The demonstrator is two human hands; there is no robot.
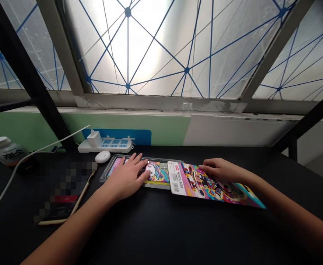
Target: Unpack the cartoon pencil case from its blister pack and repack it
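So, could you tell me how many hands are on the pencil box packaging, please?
2: the left hand lies flat on the pencil box in its clear tray; the right hand rests on the printed sleeve.

Black table (161,228), white power strip (106,144) at its back edge, white oval case (102,156) beside it, bottle (6,151) far left, white cable (67,135), dark notebook (64,200), colourful pencil box (159,173) in clear tray (105,174), printed sleeve (233,193) overlapping it

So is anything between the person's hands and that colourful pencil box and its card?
Nothing visible. The left hand lies flat on the pencil box, and the right hand rests on the printed card at its right end. The small white case and the power strip sit behind, apart from both hands.
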